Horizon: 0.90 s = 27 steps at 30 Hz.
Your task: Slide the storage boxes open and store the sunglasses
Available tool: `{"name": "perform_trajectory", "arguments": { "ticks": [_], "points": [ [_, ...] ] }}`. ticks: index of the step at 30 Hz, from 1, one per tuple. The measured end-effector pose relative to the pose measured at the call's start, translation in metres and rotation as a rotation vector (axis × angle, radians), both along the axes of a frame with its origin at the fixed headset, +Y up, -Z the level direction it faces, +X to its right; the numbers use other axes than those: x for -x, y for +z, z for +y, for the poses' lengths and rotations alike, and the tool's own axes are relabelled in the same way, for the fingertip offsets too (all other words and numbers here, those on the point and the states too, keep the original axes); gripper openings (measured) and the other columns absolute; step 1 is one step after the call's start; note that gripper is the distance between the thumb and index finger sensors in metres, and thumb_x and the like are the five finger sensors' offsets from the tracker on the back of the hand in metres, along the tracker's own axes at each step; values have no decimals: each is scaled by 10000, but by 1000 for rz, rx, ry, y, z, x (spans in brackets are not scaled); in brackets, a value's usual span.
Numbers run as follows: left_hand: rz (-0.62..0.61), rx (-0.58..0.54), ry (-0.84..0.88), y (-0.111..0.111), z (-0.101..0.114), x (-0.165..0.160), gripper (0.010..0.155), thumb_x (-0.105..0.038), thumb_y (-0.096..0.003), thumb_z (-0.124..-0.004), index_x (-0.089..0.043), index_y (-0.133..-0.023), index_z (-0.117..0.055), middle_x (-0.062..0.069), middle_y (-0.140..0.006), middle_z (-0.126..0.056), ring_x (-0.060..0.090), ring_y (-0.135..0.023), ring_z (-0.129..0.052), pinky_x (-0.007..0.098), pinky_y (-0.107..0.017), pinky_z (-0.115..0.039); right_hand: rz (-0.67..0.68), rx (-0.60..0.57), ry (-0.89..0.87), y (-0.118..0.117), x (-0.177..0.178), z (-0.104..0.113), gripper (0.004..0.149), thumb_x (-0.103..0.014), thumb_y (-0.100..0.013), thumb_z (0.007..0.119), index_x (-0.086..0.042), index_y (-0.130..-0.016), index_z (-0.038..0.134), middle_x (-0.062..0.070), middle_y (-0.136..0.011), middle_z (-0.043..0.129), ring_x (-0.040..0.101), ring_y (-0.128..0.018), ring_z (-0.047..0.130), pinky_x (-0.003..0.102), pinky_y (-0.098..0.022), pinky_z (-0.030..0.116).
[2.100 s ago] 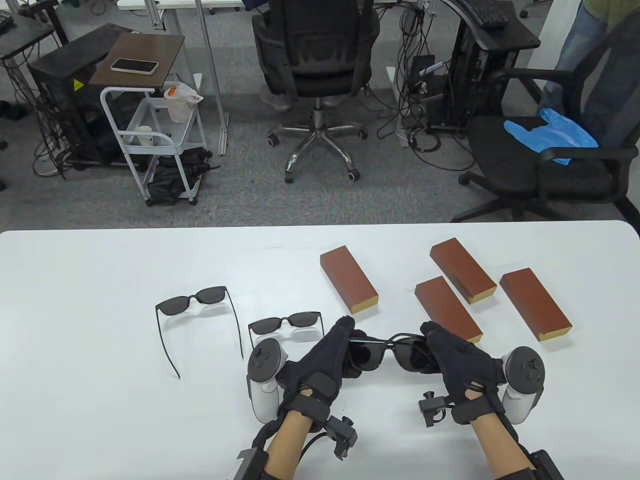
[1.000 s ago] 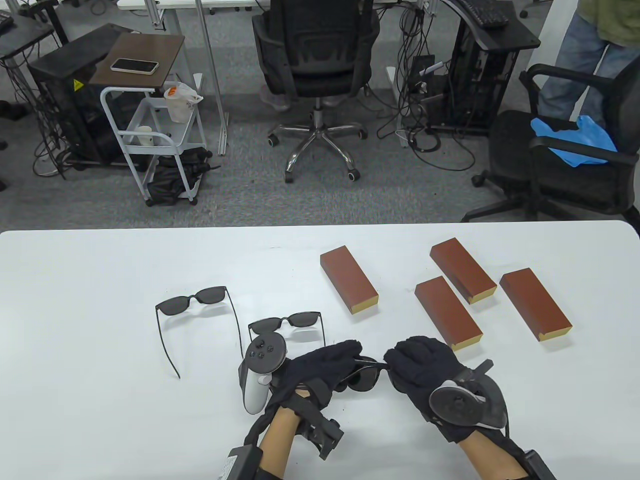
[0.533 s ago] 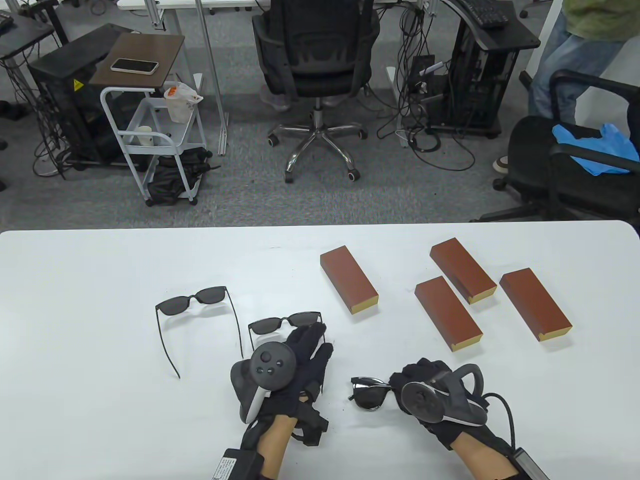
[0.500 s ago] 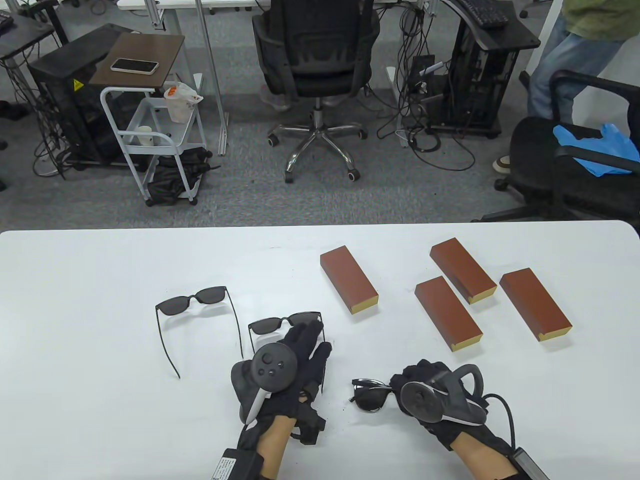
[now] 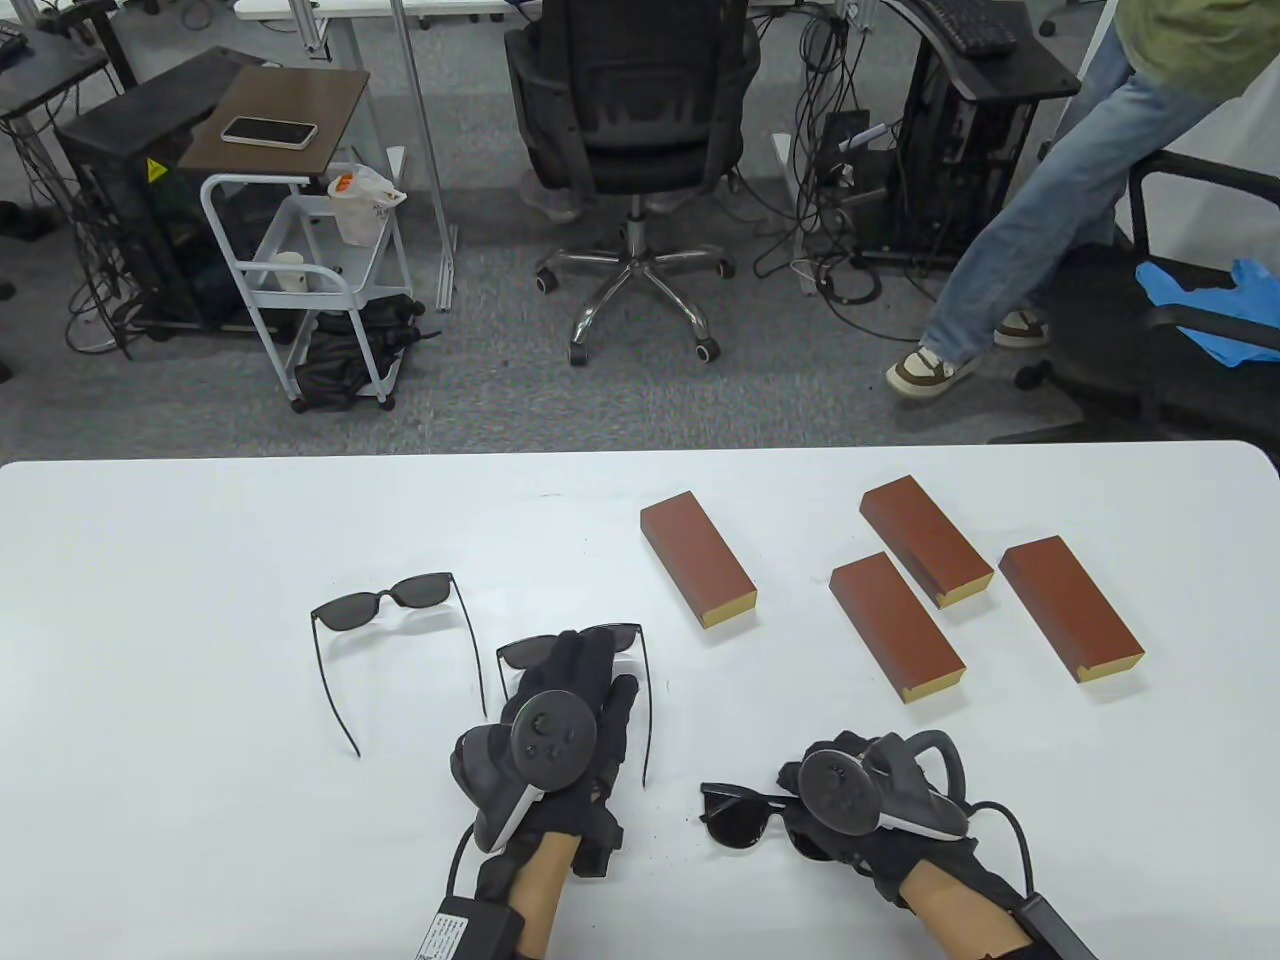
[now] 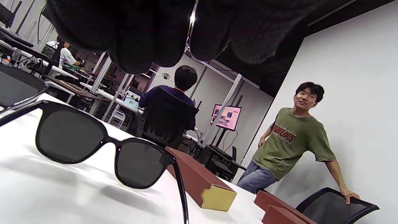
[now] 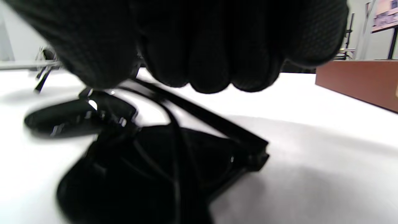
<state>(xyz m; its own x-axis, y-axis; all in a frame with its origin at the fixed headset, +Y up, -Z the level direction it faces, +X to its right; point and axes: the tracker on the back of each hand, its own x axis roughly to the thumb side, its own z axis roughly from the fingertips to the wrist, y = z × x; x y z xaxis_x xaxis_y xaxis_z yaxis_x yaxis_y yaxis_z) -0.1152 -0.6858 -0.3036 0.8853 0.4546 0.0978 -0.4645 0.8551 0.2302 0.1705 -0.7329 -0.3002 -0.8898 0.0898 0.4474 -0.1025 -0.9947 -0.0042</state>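
White table (image 5: pixel 200 560): 4 brown boxes (image 5: pixel 697 561); right hand (image 5: pixel 850 810) grips folded sunglasses (image 5: pixel 740 812); left hand (image 5: pixel 575 700) relaxed.

The smooth desk (image 5: pixel 200 560) is plain white. Four long rectangular storage boxes (image 5: pixel 697 560) (image 5: pixel 897 627) (image 5: pixel 927 540) (image 5: pixel 1070 608) are reddish brown with pale yellow end faces. Three pairs of plastic-framed sunglasses (image 5: pixel 385 604) (image 5: pixel 520 652) (image 5: pixel 742 812) have black frames and dark grey lenses. Black knitted gloves cover the left hand (image 5: pixel 572 690) and the right hand (image 5: pixel 835 790), each carrying a dark grey tracker with white on its handle. The carpeted floor (image 5: pixel 480 400) is speckled grey, the swivel chair (image 5: pixel 632 110) black.
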Motion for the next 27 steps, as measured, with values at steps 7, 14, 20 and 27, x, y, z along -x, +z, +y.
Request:
{"name": "perform_trajectory", "arguments": {
  "ticks": [7, 14, 20, 27],
  "points": [
    [2, -21, -34, 0, 3, 2, 599, -548, -518, -742, -312, -1067, -702, 76, -1137, -700, 390, -988, -765, 620, -649, -683, -252, -142, -24, -27, -53, 19, 565, -537, -327, 849, -231, -802, 830, 125, -845, 856, 397, -752, 843, 535, -556, 740],
    [-8, -10, -75, 1, 2, 2, 640, -612, -503, -712, -314, -1069, -692, 72, -1136, -699, 392, -974, -772, 616, -648, -680, -542, -20, 82, -64, -102, 18, 785, -654, -306, 802, -244, -950, 617, 171, -1004, 637, 451, -868, 692, 549, -616, 676],
    [-9, 4, -94, -1, -2, 4, 643, -616, -502, -711, -316, -1070, -689, 72, -1133, -702, 388, -974, -773, 616, -647, -681, -612, 158, 93, -86, -105, -11, 872, -729, -290, 764, -311, -995, 468, 180, -1061, 508, 455, -899, 654, 553, -628, 667],
    [-21, 5, -106, -1, -5, 3, 643, -617, -499, -714, -320, -1069, -688, 68, -1128, -709, 378, -965, -783, 610, -644, -686, -659, 115, 74, -99, -100, -28, 722, -557, -346, 812, -316, -956, 510, 234, -986, 583, 463, -789, 754, 547, -577, 714]
  ]
}}
